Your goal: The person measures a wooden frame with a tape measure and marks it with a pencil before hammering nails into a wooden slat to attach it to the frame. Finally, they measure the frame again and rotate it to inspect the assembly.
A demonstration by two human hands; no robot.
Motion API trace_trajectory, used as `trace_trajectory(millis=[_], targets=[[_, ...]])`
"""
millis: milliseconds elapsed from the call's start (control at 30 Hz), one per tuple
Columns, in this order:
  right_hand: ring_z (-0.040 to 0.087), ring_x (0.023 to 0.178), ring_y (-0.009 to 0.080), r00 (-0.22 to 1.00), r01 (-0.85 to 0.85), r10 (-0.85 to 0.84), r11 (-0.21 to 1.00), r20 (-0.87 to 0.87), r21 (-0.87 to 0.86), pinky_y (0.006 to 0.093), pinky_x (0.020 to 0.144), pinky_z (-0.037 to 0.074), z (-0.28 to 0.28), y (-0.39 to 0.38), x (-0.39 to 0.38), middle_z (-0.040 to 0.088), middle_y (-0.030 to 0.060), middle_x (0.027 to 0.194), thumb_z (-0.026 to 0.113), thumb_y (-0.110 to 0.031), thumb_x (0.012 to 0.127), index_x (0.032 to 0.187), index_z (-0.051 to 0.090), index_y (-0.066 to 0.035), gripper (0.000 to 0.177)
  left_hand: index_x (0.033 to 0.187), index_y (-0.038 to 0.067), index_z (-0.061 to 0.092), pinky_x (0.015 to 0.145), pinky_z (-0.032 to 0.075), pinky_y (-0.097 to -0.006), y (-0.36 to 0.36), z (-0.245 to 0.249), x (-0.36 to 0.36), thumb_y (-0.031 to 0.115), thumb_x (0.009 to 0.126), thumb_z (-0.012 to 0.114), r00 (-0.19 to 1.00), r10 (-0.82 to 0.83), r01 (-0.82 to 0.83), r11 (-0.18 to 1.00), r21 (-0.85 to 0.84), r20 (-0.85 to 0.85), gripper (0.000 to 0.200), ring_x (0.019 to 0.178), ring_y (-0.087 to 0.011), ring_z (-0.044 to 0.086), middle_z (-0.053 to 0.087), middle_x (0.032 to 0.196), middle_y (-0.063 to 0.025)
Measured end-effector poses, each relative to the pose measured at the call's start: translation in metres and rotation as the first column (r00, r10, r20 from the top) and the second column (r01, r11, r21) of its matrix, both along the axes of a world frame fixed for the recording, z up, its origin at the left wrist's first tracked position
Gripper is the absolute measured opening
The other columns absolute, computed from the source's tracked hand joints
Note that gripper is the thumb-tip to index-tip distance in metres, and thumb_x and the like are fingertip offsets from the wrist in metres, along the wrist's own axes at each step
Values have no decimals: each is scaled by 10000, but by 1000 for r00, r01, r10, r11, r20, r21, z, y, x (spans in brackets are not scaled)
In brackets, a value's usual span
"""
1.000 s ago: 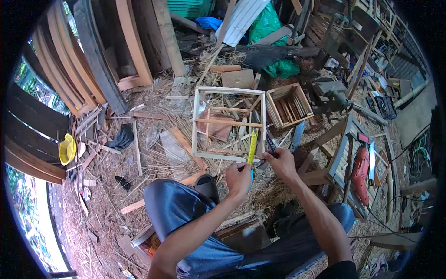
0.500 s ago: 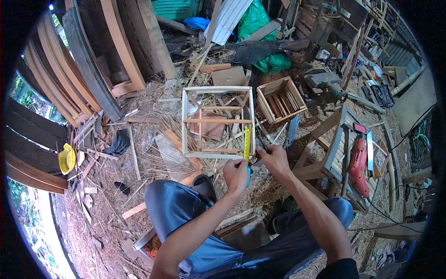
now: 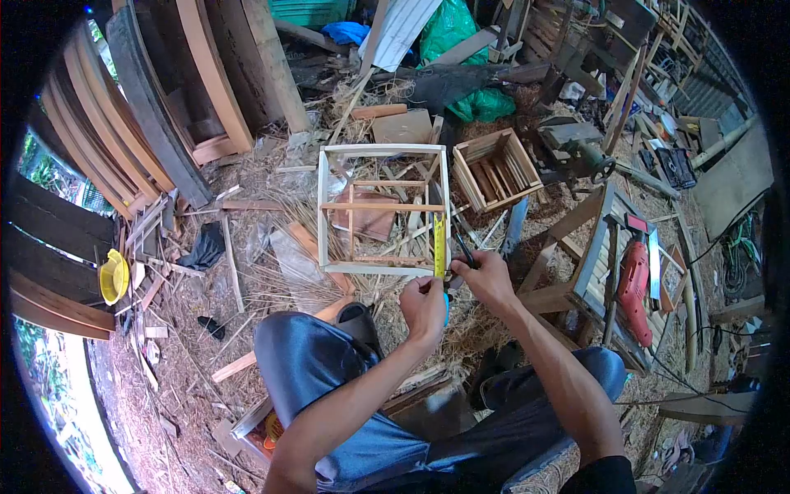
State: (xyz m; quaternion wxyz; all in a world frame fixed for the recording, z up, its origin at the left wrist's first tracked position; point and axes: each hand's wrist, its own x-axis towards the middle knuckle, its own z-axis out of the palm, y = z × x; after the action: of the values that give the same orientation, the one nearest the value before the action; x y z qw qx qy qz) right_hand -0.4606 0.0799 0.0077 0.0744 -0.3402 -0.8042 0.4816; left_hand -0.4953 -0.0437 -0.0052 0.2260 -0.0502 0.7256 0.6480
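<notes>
Head view: yellow tape measure point(image 3: 440, 246) extended straight, dark markings along blade.

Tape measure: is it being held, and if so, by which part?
The left hand holds the tape measure at its near end, by the blue case, with the yellow blade reaching away. The exact finger placement is partly hidden.

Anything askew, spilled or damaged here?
Yellow bowl at far left sits tipped on its side. Red power tool lies on a tilted slatted wooden piece; might slide. Floor is strewn with offcuts and shavings. No clear damage visible.
</notes>
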Motion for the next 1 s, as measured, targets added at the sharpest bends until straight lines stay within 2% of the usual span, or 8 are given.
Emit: trace_trajectory(millis=[133, 200, 333, 433, 500, 600, 733, 1000], targets=[[627, 631, 206, 999, -8, 7, 1000, 42, 19, 351, 643, 478, -2, 2, 0, 662, 131, 684, 690, -246, 770, 868, 700, -13, 253, 924, -51, 637, 630, 431, -276, 3, -17, 2, 181, 854, 611, 1000, 21, -21, 1000, 18, 5, 244, 703, -121, 540, 615, 783, -66], [645, 657, 224, 999, -6, 5, 1000, 44, 7, 352, 664, 485, -1, 1, 0, 673, 135, 707, 695, -264, 768, 886, 702, -19, 272, 880, -56, 636, 602, 449, -292, 3, -15, 3, 172, 849, 610, 994, 27, -26, 1000, 3, -103, 231, 650, -133, 570, 636, 745, -91], [660, 707, 253, 998, -14, 16, 999, 58, -34, 360, 693, 490, 2, 1, 1, 681, 156, 750, 696, -282, 769, 914, 695, -3, 314, 876, -53, 633, 623, 458, -297, 3, -11, 2, 169, 844, 611, 998, 34, -35, 999, -14, -53, 225, 668, -147, 583, 643, 761, -99], [666, 753, 270, 998, -13, 12, 1000, 66, 10, 368, 719, 490, -1, 2, 0, 682, 182, 783, 694, -299, 772, 935, 684, 21, 360, 871, -47, 631, 630, 461, -304, 4, -11, 0, 164, 841, 611, 994, 47, -50, 998, -26, -102, 214, 668, -160, 591, 645, 761, -104], [666, 778, 278, 998, -20, 22, 999, 63, -36, 373, 732, 489, -2, 3, -1, 680, 198, 804, 690, -312, 776, 946, 677, 39, 389, 905, -51, 637, 683, 436, -292, 3, -7, -1, 172, 840, 604, 999, 33, -33, 999, -10, -18, 235, 744, -138, 551, 624, 808, -82], [666, 761, 275, 998, -12, 9, 999, 69, 37, 372, 726, 490, -4, 2, -1, 680, 190, 792, 684, -319, 780, 935, 677, 39, 390, 874, -42, 634, 632, 463, -310, 4, -12, -1, 160, 839, 610, 997, 52, -54, 998, -30, -57, 206, 666, -164, 593, 646, 762, -108], [664, 742, 275, 997, -29, 30, 999, 66, -13, 370, 708, 488, 8, 0, 0, 675, 187, 765, 680, -321, 785, 929, 677, 35, 384, 872, -41, 635, 633, 463, -310, 4, -14, 0, 158, 836, 614, 997, 45, -47, 998, -39, -57, 203, 664, -165, 592, 645, 758, -105], [629, 651, 193, 997, -14, 16, 1000, 69, -28, 354, 658, 478, 10, 1, -1, 660, 139, 698, 656, -260, 801, 898, 686, 7, 286, 879, -55, 634, 642, 461, -307, 4, -23, -3, 163, 843, 617, 996, 53, -55, 998, -22, -76, 222, 693, -162, 592, 646, 787, -114]])
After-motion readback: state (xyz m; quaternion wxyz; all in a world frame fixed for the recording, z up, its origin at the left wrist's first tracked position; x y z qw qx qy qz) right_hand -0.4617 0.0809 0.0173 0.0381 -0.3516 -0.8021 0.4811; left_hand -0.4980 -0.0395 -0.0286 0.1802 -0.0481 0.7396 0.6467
